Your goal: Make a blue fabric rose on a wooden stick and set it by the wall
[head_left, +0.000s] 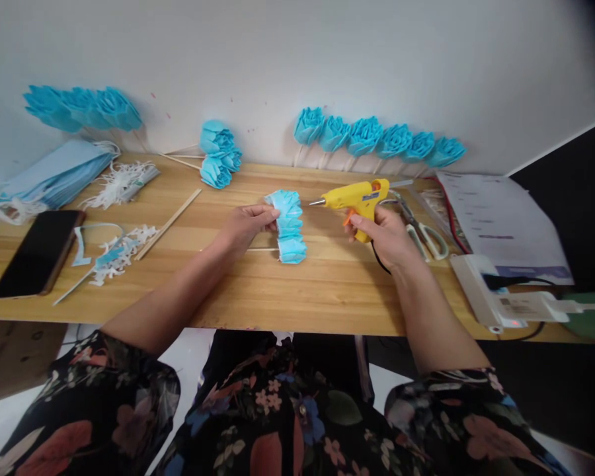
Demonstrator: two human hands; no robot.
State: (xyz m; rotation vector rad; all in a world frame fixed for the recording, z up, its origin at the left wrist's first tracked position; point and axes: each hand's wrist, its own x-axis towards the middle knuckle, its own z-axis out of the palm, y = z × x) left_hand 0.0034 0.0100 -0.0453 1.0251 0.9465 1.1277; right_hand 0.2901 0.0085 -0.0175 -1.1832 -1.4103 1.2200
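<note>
Between the thumb and fingers of my left hand (254, 223) is the upper end of a blue pleated strip (290, 226), which looks like folded mask fabric. A thin wooden stick (262, 249) meets the strip near its lower end. My right hand (384, 235) is wrapped round the handle of a yellow hot glue gun (352, 196), with fingers at its orange trigger (348, 217). The metal nozzle points left, a short way from the strip and apart from it. Whether any glue is on the strip cannot be made out.
Blue fabric flowers on sticks lean along the wall, a right row (365, 135), a middle cluster (218, 155) and a left group (82, 108). Face masks (64, 173), a phone (38, 254), white scraps (123, 254) and loose sticks (168, 223) lie left. Scissors (429, 241), papers (500, 218) and a power strip (476, 291) are right.
</note>
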